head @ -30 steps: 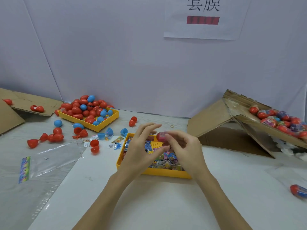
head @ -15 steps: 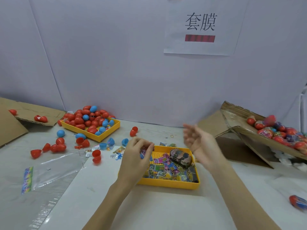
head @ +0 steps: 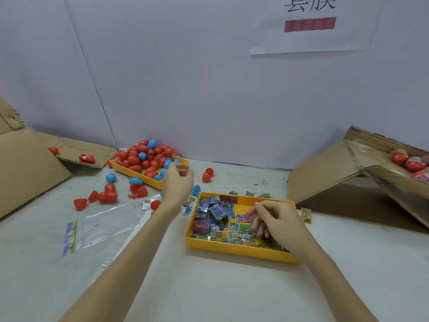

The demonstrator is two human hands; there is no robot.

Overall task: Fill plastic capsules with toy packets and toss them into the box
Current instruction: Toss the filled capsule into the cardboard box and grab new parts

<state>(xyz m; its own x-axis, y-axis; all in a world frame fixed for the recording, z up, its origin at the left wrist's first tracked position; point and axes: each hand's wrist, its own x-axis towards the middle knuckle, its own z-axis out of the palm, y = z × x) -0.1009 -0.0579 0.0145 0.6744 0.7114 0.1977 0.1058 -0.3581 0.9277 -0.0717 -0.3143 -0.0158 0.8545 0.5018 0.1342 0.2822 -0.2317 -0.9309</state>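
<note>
Red and blue capsules (head: 148, 159) heaped beside tray of toy packets (head: 222, 219).

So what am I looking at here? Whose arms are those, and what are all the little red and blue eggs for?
The arms belong to a person wearing a camera on their head, so you see what they see, looking down at a table.

The red and blue eggs are plastic capsules that open in half. Lots sit in a yellow tray at the back left, and some lie loose on the table.

The nearer yellow tray holds small toy packets. The right hand reaches into it, fingers curled down among the packets; I cannot tell whether it has caught one. The left hand reaches toward the capsule tray, and I cannot see anything in it.

On the right, a tilted cardboard box holds finished capsules.
</note>
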